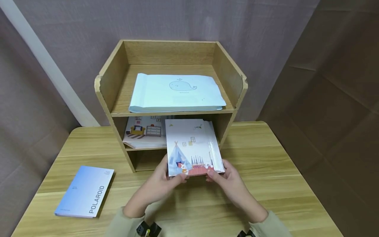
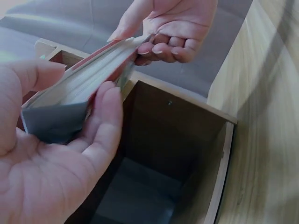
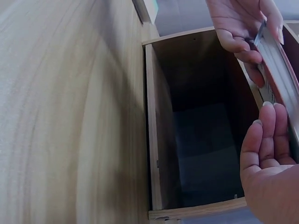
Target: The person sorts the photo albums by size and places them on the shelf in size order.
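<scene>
Both hands hold a white album (image 1: 192, 144) with a blue tent drawn on its cover, in front of the shelf's middle level. My left hand (image 1: 160, 182) grips its near left corner, thumb above and fingers beneath. At the near right corner, my right hand (image 1: 229, 181) pinches it the same way. In the left wrist view, pages show between red-edged covers, with the album (image 2: 77, 79) lying between the left hand (image 2: 56, 168) and the right. In the right wrist view, the right hand's fingers (image 3: 267, 135) curl up under the album's edge.
A wooden shelf (image 1: 118, 82) stands on the table (image 1: 281, 184). Its top holds a pale blue whale-print album (image 1: 180, 93); another album (image 1: 145, 131), with furniture drawings, lies at the middle level's left. A blue POLAROID album (image 1: 84, 191) lies on the table, front left.
</scene>
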### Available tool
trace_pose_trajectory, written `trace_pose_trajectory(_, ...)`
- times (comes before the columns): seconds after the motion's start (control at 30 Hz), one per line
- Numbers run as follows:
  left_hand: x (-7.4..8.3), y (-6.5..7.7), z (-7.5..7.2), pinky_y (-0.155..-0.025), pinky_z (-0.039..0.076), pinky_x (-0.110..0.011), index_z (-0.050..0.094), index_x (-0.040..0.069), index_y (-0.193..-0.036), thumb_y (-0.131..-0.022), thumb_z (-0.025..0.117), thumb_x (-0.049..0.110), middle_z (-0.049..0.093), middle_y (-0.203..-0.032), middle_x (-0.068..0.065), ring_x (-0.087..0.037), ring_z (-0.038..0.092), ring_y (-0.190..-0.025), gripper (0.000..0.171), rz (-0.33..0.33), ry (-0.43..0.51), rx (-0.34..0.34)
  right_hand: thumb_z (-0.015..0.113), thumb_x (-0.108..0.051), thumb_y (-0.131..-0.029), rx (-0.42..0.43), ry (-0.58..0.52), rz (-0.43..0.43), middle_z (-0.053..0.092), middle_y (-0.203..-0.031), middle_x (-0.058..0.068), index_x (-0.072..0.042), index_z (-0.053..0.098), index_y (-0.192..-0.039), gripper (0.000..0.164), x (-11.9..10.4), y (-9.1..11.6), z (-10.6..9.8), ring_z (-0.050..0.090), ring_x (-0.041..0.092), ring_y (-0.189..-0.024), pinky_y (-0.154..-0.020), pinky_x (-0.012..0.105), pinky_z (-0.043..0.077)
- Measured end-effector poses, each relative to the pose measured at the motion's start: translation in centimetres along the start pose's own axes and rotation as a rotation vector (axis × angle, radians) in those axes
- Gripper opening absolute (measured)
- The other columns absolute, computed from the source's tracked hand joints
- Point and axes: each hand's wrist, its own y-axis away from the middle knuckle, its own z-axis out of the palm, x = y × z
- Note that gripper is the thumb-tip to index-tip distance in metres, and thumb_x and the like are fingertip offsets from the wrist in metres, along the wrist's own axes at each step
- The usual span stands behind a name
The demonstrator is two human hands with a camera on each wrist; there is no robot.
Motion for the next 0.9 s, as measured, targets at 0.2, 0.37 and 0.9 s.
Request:
trace_pose_trajectory(0.2,0.0,-0.3,0.7,-0.081,0.057,-0.041,0.036,0.005,-0.139,-0.093,0.065,0.008,0.059,-0.115,-0.022,-0.034,0.066,-0.094,0.054,-0.001,0.084,0.147,0.061,-0.009,-0.096,0.024,-0.011,-0.05,0.063,-0.104,0.021,0.009,0.045,-0.122,0.036,-0.8,-0.4,0.2,0.067,0.029,-0.085,-0.08,0.041,0.057)
trace_pose_trajectory(0.37,-0.1,-0.5,1.2,-0.081,0.057,-0.041,0.039,0.004,-0.136,-0.095,0.063,0.01,0.059,-0.114,-0.022,-0.038,0.064,-0.095,0.048,0.01,0.113,0.22,0.059,-0.013,-0.098,0.042,0.003,-0.052,0.064,-0.101,0.021,0.008,0.046,-0.12,0.033,-1.0,-0.6,0.3,0.067,0.025,-0.082,-0.079,0.039,0.057)
trace_pose_trajectory(0.9,-0.1,-1.4,1.7,-0.08,0.057,-0.036,0.05,0.0,-0.126,-0.095,0.064,0.017,0.063,-0.102,-0.019,-0.032,0.065,-0.089,0.038,-0.005,0.04,0.341,0.062,-0.021,-0.096,0.109,-0.032,-0.013,0.063,-0.095,0.021,0.005,0.049,-0.121,0.038,-1.0,-1.9,0.4,0.066,0.027,-0.084,-0.081,0.044,0.056)
